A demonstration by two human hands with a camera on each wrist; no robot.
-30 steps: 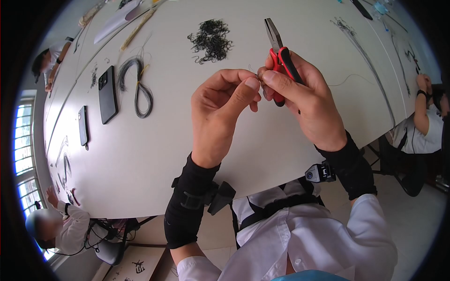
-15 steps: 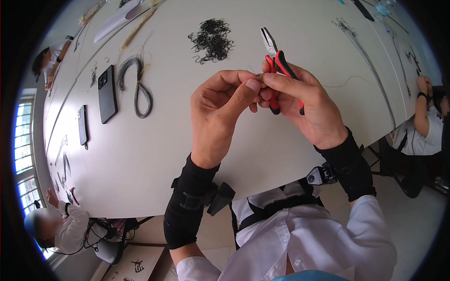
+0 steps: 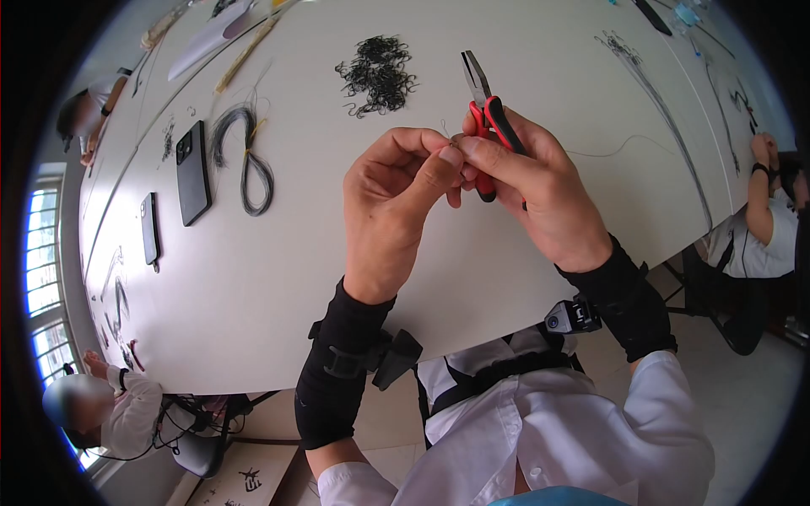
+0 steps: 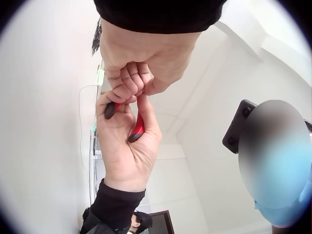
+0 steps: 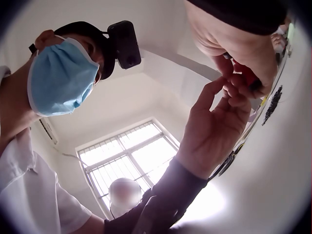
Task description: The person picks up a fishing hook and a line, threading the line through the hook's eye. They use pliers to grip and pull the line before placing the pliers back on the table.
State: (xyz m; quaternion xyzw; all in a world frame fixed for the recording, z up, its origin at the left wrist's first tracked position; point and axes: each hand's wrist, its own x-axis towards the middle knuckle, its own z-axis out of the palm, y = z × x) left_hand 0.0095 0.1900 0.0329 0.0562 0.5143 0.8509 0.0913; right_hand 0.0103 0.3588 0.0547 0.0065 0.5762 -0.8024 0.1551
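Fingertip to fingertip, both hands meet over the table in the head view. My left hand (image 3: pixel 392 194) pinches a thin wire (image 3: pixel 445 126) between thumb and forefinger; its small bent end sticks up above the fingertips. In my right hand (image 3: pixel 540 181) lies a pair of pliers (image 3: pixel 477 80) with red and black handles, the metal nose pointing up and away. The right thumb and forefinger pinch at the same wire, right beside the left fingertips. In the left wrist view both plier handles (image 4: pixel 138 127) show within the right hand's fingers. The pinched spot itself is mostly hidden by fingers.
A heap of small black hooks (image 3: pixel 377 76) lies beyond the hands. To the left are a tied wire coil (image 3: pixel 253 160) and two phones (image 3: pixel 194 173). Long straight wires (image 3: pixel 658 93) lie on the right. Other people sit at the table's left and right edges.
My right hand and the pliers have moved somewhat to the left, and the pliers' nose has tipped further left. The left hand has stayed nearly in place.
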